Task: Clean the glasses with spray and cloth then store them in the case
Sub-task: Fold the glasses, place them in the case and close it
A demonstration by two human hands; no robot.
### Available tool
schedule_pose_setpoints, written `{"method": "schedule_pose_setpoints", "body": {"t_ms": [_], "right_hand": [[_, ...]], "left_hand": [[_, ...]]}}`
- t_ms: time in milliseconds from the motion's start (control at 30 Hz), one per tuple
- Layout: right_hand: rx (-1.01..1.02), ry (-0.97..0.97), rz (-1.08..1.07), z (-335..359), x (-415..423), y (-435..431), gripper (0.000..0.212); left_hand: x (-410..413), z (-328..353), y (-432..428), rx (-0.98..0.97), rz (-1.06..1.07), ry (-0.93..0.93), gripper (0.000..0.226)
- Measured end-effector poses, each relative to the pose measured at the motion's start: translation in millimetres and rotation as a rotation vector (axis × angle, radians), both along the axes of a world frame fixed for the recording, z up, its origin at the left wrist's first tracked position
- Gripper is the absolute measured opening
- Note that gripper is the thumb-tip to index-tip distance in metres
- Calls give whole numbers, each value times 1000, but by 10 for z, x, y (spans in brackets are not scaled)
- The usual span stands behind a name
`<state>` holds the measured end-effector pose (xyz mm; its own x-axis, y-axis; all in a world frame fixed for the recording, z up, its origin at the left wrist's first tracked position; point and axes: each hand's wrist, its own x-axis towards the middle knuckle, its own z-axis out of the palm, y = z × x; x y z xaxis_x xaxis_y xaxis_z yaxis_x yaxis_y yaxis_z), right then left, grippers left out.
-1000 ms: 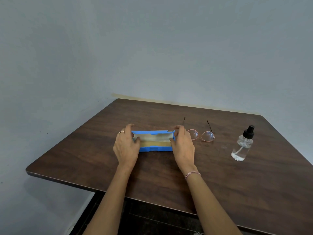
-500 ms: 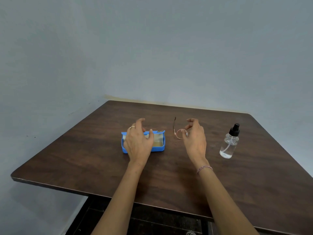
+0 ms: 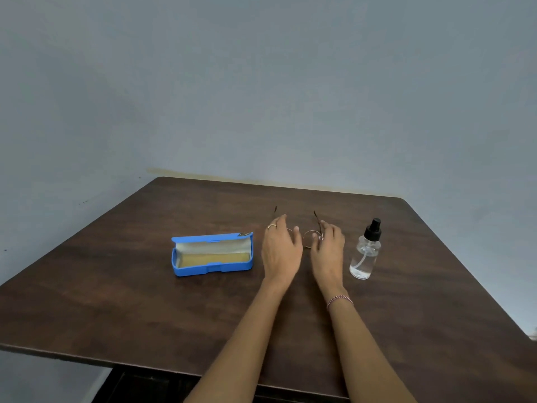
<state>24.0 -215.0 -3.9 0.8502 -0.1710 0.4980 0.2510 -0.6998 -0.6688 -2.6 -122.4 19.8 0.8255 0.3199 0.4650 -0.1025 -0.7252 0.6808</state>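
Table (image 3: 122, 301), dark wood, fills the lower half of the frame; far edge meets the wall, near edge cuts across lower left, right edge runs off frame at lower right. Wide bare wood at lower left and along the far side.

Case (image 3: 213, 253), blue, left of centre, lid tipped back, a yellowish cloth (image 3: 213, 258) lying flat inside. Bare strip of wood between case and left hand.

Left hand (image 3: 280, 251), centre frame, palm down, fingers loosely spread over the left lens; contact with the frame hidden, cannot tell.

Right hand (image 3: 327, 250), just right of it, fingers curled at the right lens and temple hinge; looks like a pinch but grip not clear.

Bottle (image 3: 365, 251), clear, black spray top, upright just right of the right hand, well in from the right edge.

Glasses (image 3: 308, 239), thin wire, between the two hands, temples open and pointing toward the far edge.
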Motion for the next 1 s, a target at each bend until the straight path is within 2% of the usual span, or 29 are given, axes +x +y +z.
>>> {"method": "schedule_pose_setpoints", "body": {"t_ms": [233, 433, 600, 1000], "right_hand": [[90, 211, -42, -78, 125, -59, 44], [116, 232, -63, -104, 178, -84, 39], [203, 222, -82, -110, 169, -104, 35], [362, 90, -67, 63, -108, 14, 31]], "left_hand": [[190, -161, -65, -116, 5, 185, 52], [221, -215, -58, -214, 36, 236, 50], [202, -181, 0, -275, 78, 216, 42], [12, 62, 56, -497, 90, 5, 32]]}}
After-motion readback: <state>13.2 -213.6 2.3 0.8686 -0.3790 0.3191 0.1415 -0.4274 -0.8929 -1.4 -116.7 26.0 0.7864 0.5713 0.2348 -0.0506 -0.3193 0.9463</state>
